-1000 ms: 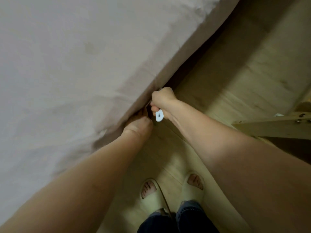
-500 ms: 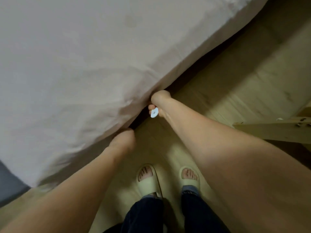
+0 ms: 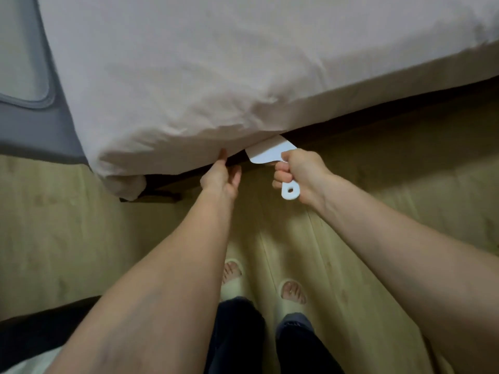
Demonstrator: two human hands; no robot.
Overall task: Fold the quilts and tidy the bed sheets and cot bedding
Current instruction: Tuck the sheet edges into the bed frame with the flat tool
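Note:
A pale pink bed sheet (image 3: 205,85) covers the mattress across the upper part of the head view, wrinkled near its lower edge and bunched at the corner at lower left. My right hand (image 3: 299,175) grips the handle of a white plastic tucking paddle (image 3: 266,153), whose flat blade points into the dark gap under the mattress edge. Just left of the paddle, my left hand (image 3: 221,176) reaches up with straight fingers, its fingertips touching the sheet's lower edge.
A grey padded cot side (image 3: 29,85) adjoins the bed at upper left. Light wooden floor (image 3: 378,211) runs below the bed, with my feet in pale slippers (image 3: 293,294) on it. A dark object lies at the bottom left.
The view has swung left to the bed corner. My right hand has drawn the paddle out from under the mattress, baring its blade. My left hand has come out from the gap and opened.

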